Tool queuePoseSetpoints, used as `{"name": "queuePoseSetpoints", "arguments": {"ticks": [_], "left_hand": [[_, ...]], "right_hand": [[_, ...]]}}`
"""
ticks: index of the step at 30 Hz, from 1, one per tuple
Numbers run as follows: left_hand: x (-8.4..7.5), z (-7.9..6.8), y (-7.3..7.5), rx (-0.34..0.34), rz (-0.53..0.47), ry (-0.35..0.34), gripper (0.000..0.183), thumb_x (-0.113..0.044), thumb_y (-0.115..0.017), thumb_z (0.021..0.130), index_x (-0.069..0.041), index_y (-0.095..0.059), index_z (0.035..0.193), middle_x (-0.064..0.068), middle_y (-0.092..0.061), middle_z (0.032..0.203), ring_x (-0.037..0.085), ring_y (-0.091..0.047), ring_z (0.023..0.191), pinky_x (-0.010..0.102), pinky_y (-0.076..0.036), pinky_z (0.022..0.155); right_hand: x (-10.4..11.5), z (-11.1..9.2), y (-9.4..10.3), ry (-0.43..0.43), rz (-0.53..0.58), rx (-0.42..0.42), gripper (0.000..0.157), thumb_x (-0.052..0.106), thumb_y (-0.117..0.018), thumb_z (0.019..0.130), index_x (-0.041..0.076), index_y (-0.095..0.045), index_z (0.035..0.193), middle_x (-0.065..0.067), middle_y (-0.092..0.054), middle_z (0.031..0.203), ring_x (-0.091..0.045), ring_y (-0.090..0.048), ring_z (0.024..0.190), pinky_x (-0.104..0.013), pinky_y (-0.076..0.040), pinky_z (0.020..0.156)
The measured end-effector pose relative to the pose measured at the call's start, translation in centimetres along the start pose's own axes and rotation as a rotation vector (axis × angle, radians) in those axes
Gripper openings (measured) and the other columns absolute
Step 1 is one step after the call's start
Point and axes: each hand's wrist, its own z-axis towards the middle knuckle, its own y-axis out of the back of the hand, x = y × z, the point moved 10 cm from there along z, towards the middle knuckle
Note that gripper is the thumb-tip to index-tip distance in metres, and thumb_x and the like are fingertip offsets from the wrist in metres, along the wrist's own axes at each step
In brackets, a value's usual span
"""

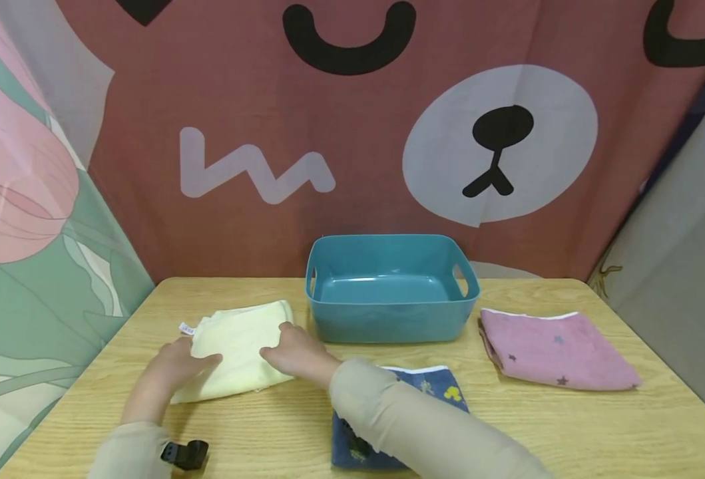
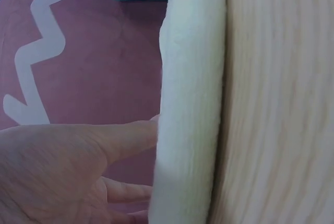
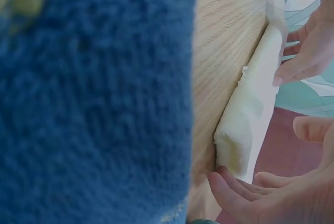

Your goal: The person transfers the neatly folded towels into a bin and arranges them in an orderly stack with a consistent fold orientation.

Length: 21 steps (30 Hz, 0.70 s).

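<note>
A folded pale yellow towel (image 1: 241, 346) with a small white tag lies on the left part of the table. At its left side is my left hand (image 1: 175, 366), thumb stretched over the towel's top; in the left wrist view the thumb and fingers (image 2: 128, 140) look fairly straight against the cloth. My right hand (image 1: 301, 352) is at the towel's right edge. In the right wrist view its fingertips (image 3: 222, 179) touch the towel's end, while the thumb stands apart. Under my right forearm is a folded dark blue towel (image 1: 448, 386) with yellow marks, partly hidden by the sleeve.
A teal plastic basket (image 1: 394, 322) with handle holes stands at the back middle of the wooden table (image 1: 268, 446). To its right lies a folded pink towel (image 1: 558, 352) with stars. A curtain (image 1: 352, 133) printed with a bear's face hangs behind the table.
</note>
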Motion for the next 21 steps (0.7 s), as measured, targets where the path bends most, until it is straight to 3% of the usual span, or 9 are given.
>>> {"name": "queuePoseSetpoints", "arguments": {"ticks": [5, 8, 13, 17, 21], "left_hand": [[0.2, -0.1, -0.3, -0.005, 0.01, 0.053, 0.086, -0.045, -0.064, 0.091, 0.025, -0.036, 0.131, 0.05, -0.038, 0.125, 0.064, -0.039, 0.116, 0.066, -0.039, 0.095], [0.3, -0.3, -0.3, 0.0, 0.01, 0.069, 0.083, -0.045, -0.064, 0.091, 0.027, -0.04, 0.125, 0.049, -0.043, 0.12, 0.062, -0.044, 0.113, 0.063, -0.042, 0.093], [0.9, -0.6, -0.5, 0.034, -0.014, 0.096, 0.085, -0.048, -0.062, 0.091, 0.029, -0.041, 0.121, 0.046, -0.047, 0.121, 0.058, -0.05, 0.111, 0.059, -0.044, 0.094], [1.2, -0.6, -0.7, 0.06, -0.014, 0.095, 0.09, -0.052, -0.061, 0.091, 0.03, -0.038, 0.124, 0.047, -0.044, 0.126, 0.058, -0.048, 0.115, 0.059, -0.043, 0.096], [1.3, -0.5, -0.8, 0.076, -0.009, 0.088, 0.093, -0.055, -0.061, 0.089, 0.029, -0.039, 0.124, 0.046, -0.045, 0.126, 0.058, -0.048, 0.114, 0.059, -0.043, 0.095]], "right_hand": [[-0.8, 0.6, -0.4, -0.028, 0.048, 0.014, 0.063, 0.03, -0.066, 0.09, -0.009, -0.049, 0.136, -0.02, -0.056, 0.132, -0.031, -0.056, 0.116, -0.041, -0.047, 0.096], [-1.2, 0.9, -0.5, -0.046, 0.091, 0.005, 0.054, 0.026, -0.069, 0.087, -0.011, -0.055, 0.123, -0.019, -0.058, 0.122, -0.028, -0.057, 0.1, -0.039, -0.049, 0.09], [-1.6, 1.0, -1.1, -0.075, 0.221, 0.027, 0.031, 0.016, -0.071, 0.086, -0.007, -0.058, 0.103, -0.011, -0.056, 0.091, -0.022, -0.05, 0.076, -0.032, -0.046, 0.068], [-2.0, 1.0, -1.5, -0.106, 0.356, 0.045, 0.026, 0.006, -0.07, 0.085, -0.006, -0.054, 0.102, -0.009, -0.05, 0.085, -0.021, -0.047, 0.069, -0.028, -0.041, 0.06], [-2.2, 1.0, -1.6, -0.141, 0.464, 0.039, 0.031, 0.0, -0.07, 0.085, -0.008, -0.051, 0.108, -0.01, -0.05, 0.089, -0.021, -0.055, 0.074, -0.03, -0.052, 0.066]]}}
